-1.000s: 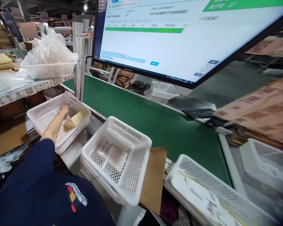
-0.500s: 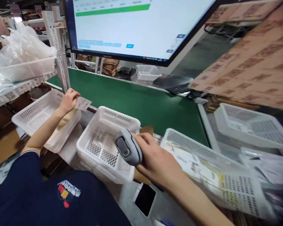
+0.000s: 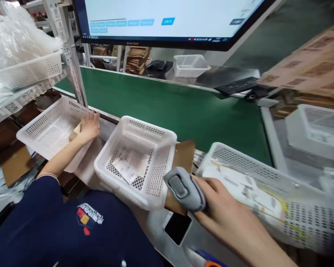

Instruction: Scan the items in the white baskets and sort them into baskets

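- You wear a dark navy shirt (image 3: 122, 237) of plain, smooth-looking cloth, its colour even across the front.
- Your left sleeve (image 3: 41, 198) is the same navy and short, leaving your left forearm (image 3: 66, 155) bare.
- A thin, pale trim line (image 3: 48, 175) rings your sleeve's edge.
- Your shirt carries a colourful logo (image 3: 85, 218): a red patch on one side, a yellow-orange block in the middle and a small red shape at the bottom.
- White lettering (image 3: 94, 212) runs at a slant alongside it, too blurred for you to read.
- Your left hand (image 3: 90, 125) and right hand (image 3: 218, 198) are bare, as is your right forearm (image 3: 256, 235).
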{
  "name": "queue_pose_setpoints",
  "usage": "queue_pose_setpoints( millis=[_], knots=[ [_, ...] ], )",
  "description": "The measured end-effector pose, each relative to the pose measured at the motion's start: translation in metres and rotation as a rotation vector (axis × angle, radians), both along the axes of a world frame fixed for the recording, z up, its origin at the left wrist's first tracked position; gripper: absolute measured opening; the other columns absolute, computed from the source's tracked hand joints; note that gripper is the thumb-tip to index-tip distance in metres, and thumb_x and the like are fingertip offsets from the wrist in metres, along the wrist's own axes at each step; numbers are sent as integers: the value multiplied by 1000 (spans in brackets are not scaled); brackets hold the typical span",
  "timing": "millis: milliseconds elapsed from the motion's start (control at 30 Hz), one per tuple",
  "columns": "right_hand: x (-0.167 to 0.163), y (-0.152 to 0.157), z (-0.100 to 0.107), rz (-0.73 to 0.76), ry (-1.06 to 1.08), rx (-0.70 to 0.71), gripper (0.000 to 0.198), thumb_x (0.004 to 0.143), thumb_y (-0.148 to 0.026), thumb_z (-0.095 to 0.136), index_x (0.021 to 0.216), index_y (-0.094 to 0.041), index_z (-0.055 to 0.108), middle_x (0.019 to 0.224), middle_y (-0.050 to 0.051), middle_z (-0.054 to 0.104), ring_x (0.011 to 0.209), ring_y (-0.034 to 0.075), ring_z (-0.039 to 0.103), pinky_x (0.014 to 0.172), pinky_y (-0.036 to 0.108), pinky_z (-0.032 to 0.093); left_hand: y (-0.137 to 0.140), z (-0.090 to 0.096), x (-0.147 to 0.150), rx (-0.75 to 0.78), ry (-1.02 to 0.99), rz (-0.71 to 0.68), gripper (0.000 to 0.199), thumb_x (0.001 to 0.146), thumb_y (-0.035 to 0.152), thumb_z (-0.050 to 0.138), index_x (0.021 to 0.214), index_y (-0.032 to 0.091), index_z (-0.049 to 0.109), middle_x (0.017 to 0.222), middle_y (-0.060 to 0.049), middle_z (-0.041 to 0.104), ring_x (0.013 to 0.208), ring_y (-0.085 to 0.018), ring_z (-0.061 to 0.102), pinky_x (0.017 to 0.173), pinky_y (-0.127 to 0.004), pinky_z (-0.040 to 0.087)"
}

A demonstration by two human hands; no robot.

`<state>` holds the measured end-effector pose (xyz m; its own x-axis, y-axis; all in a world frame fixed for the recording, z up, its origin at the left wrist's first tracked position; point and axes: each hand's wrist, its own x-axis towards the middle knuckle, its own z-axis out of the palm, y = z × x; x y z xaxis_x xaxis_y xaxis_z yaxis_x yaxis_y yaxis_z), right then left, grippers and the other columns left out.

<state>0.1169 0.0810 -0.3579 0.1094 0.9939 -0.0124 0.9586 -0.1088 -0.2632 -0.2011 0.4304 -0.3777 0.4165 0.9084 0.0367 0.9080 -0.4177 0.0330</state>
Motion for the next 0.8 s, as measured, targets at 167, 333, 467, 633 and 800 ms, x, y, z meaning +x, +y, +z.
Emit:
queue_pose_setpoints(
  millis=[167, 333, 467, 633, 800],
  knots=[
    [20, -27, -1, -49, 62, 46, 50, 103, -29, 38, 153, -38, 40, 142, 14, 56, 100, 36, 75, 68, 50, 58, 35, 18, -59, -230, 82, 373, 90, 95, 55, 81, 162, 6, 46, 151, -33, 64, 137, -49, 66, 112, -58, 55],
    [28, -13, 9, 20, 129, 139, 48, 103, -33, 40, 150, -43, 38, 138, 15, 54, 116, 40, 71, 76, 53, 60, 22, 55, -84, 13, -20, 300, 77, 92, 59, 80, 153, 18, 55, 140, -18, 74, 125, -41, 73, 104, -45, 55],
    [22, 8, 35, 97, 172, 232, 49, 99, -30, 40, 146, -43, 46, 130, 12, 58, 112, 39, 68, 84, 53, 59, -10, 74, -77, 255, -121, -118, 74, 87, 47, 83, 151, 19, 60, 142, -16, 73, 129, -38, 69, 113, -45, 50],
    [13, 20, 62, 159, 315, 286, 37, 100, -29, 44, 132, -37, 61, 119, 10, 65, 103, 33, 68, 84, 46, 57, -40, 74, -47, 422, -138, -518, 58, 92, 38, 77, 146, 21, 68, 146, -16, 72, 136, -38, 64, 118, -51, 44],
    [23, 15, 69, 192, 442, 219, 15, 94, -37, 59, 106, -31, 66, 108, 8, 68, 94, 30, 67, 76, 41, 57, -56, 64, -17, 462, -127, -696, 50, 96, 24, 73, 145, 26, 70, 145, -12, 74, 134, -33, 66, 114, -46, 43]
  ],
)
